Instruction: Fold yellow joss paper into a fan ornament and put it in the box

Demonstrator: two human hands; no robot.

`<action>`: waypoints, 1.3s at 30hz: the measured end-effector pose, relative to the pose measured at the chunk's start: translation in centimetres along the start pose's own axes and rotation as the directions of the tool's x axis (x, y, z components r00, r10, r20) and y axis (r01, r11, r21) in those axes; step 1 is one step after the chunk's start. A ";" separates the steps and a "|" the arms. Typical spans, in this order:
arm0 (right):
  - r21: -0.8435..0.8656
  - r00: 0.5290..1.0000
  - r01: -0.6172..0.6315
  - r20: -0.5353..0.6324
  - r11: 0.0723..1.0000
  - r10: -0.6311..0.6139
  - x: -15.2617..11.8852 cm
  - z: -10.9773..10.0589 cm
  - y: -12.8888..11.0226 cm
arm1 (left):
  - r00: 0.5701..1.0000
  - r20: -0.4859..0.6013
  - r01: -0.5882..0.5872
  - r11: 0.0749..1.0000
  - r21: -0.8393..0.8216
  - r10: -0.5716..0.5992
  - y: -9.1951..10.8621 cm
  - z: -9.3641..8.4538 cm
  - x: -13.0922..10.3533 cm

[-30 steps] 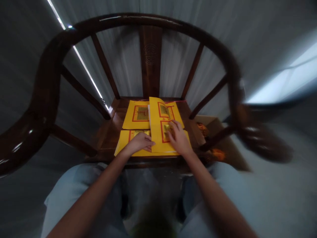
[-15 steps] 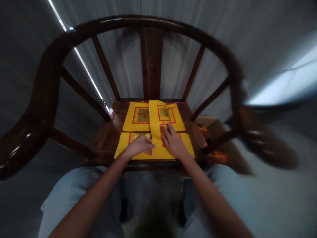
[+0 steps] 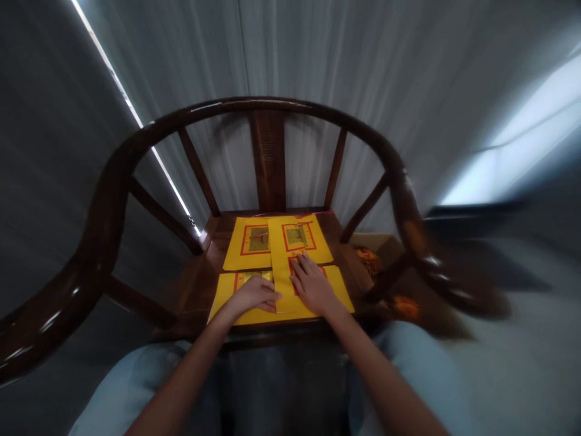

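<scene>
Yellow paper sheets (image 3: 233,254) with red frames and gold-coloured patches lie in two rows on a dark wooden chair seat (image 3: 195,278). On top, down the middle, runs a folded yellow paper sheet (image 3: 282,266). My left hand (image 3: 255,295) is at this sheet's near left edge, its fingers curled and its thumb on the paper. Partly hidden are the fingertips of that hand. My right hand (image 3: 313,284) lies flat across the right side of the papers, fingers spread, covering part of a red-framed print.
A curved wooden chair rail (image 3: 267,104) with slanted spindles rings the seat. Right of the seat, an open cardboard box (image 3: 385,245) on the floor holds orange items (image 3: 405,307). A grey ribbed wall (image 3: 308,54) stands behind the chair. My knees are close to its front edge.
The camera view has tilted upward, so chair and papers appear lower. The folded sheet's far part looks flatter against the papers. Both hands keep nearly the same places on the paper.
</scene>
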State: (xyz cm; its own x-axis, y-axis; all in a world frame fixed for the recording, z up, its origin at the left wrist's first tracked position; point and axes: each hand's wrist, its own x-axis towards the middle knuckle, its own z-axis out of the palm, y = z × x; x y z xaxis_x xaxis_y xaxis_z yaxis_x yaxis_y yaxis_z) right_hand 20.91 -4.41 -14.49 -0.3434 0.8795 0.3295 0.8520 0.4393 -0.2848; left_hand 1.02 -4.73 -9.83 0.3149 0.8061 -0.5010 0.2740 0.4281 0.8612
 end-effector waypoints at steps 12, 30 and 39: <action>-0.032 1.000 0.016 -0.010 0.999 -0.016 0.0 0.4 0.1 | 0.996 -0.092 -0.013 0.996 -0.093 0.004 0.4 0.9 0.4; -0.008 0.997 -0.056 0.043 0.998 0.057 0.0 0.2 0.1 | 0.991 -0.086 0.107 0.993 0.047 -0.102 0.3 0.4 0.3; -0.050 0.992 -0.125 0.022 0.991 0.127 0.3 0.5 -0.6 | 0.992 -0.044 0.117 0.991 0.059 -0.114 0.1 0.1 0.3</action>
State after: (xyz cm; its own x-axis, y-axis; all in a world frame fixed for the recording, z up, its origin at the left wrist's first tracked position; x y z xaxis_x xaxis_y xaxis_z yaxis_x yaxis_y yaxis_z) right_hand 20.08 -4.30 -14.71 -0.2415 0.9319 0.2706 0.9072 0.3159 -0.2781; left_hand 1.26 -4.52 -9.89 0.2411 0.7692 -0.5918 0.3620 0.4945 0.7902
